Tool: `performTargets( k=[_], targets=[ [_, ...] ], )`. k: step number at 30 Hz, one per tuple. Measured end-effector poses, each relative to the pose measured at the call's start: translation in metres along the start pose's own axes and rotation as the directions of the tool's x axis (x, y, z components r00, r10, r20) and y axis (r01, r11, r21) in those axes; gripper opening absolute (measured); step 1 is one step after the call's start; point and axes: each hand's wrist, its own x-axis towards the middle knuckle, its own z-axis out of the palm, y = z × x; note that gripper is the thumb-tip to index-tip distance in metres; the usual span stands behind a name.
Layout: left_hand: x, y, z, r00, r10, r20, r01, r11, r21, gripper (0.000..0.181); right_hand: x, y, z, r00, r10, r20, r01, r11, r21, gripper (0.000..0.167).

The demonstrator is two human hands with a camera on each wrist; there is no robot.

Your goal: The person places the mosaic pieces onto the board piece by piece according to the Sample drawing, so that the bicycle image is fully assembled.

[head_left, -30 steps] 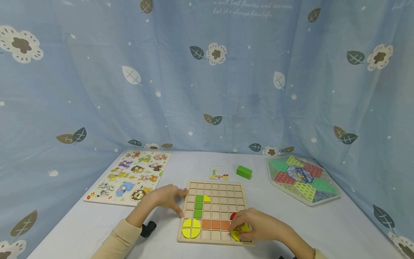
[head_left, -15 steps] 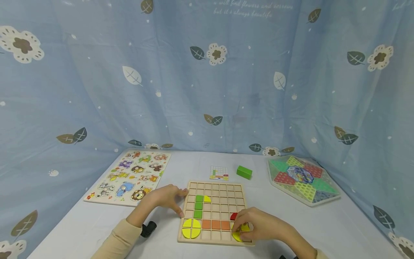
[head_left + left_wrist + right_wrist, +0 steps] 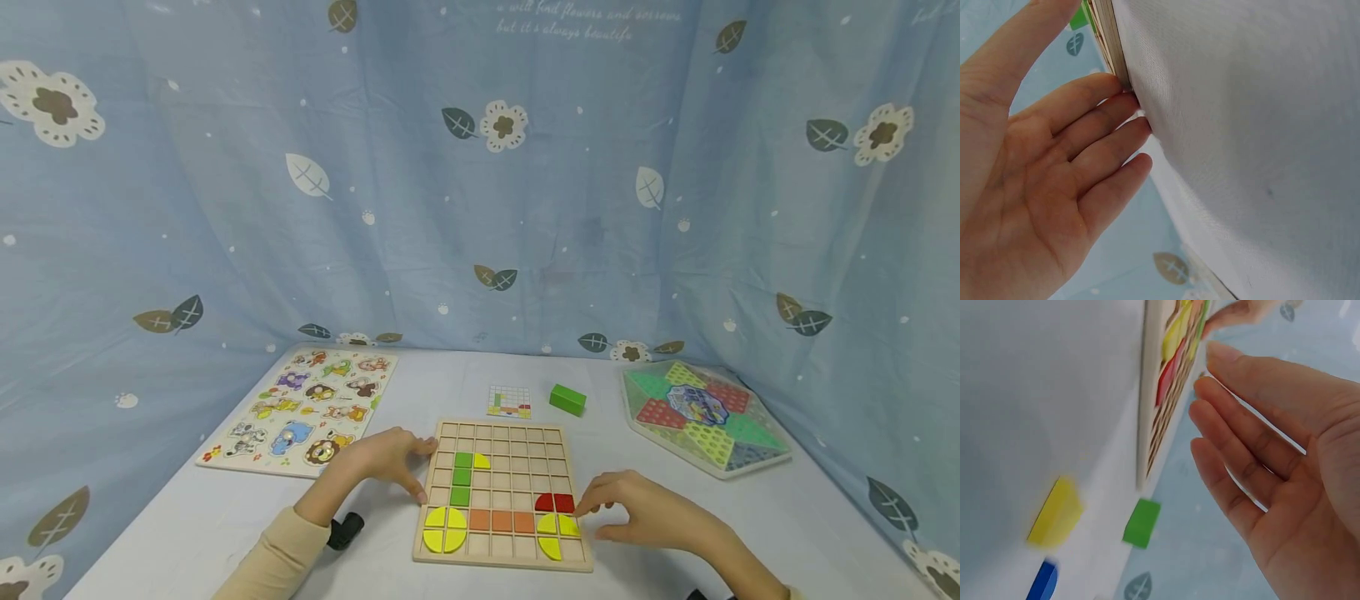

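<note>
A wooden grid board [image 3: 501, 565] lies flat in the head view. My left hand [image 3: 386, 458] touches its left edge with thumb and fingertips; in the left wrist view its fingers extend against the board's side. Just off the right edge hovers my right hand [image 3: 652, 510], fingers loosely bent and holding nothing. On the board are three green squares [image 3: 461, 476] in a column with a yellow quarter-circle [image 3: 482, 461] beside the top one. Yellow quarters form a full circle [image 3: 445, 530] at lower left. Three orange squares [image 3: 502, 522] lead to three yellow quarters [image 3: 550, 547], below red pieces [image 3: 554, 503].
Behind the board are a small pattern card [image 3: 509, 401] and a green block [image 3: 567, 399]. An animal puzzle [image 3: 303, 408] lies left, a hexagonal game box [image 3: 701, 417] right. The right wrist view also shows a yellow block [image 3: 1057, 514] and a blue block [image 3: 1042, 581].
My right hand has let go of a yellow quarter at the board's lower right and moved off to the right, uncovering the red and yellow pieces. My left hand stays put.
</note>
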Motion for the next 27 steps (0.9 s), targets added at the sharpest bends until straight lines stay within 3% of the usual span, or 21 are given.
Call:
performTargets(
  k=[8, 14, 23, 27],
  targets=[
    [0.001, -0.001, 0.002, 1.000, 0.004, 0.008, -0.004, 1.000, -0.013, 0.086, -0.027, 0.018, -0.005, 1.000, -0.010, 0.008, 0.010, 0.999, -0.031, 0.038],
    [0.001, -0.002, 0.002, 1.000, 0.011, 0.002, -0.011, 1.000, -0.010, 0.086, -0.041, 0.022, -0.005, 0.998, 0.052, 0.033, -0.051, 0.998, -0.037, 0.056],
    [0.000, -0.001, 0.003, 1.000, -0.002, -0.001, 0.002, 1.000, -0.012, 0.085, -0.047, 0.031, -0.003, 0.983, 0.174, 0.060, -0.175, 0.984, 0.010, 0.045],
    [0.001, -0.001, 0.002, 1.000, -0.002, 0.000, 0.002, 1.000, -0.010, 0.086, -0.047, 0.033, -0.006, 0.985, 0.163, 0.053, -0.164, 0.986, 0.020, 0.036]
  ],
)
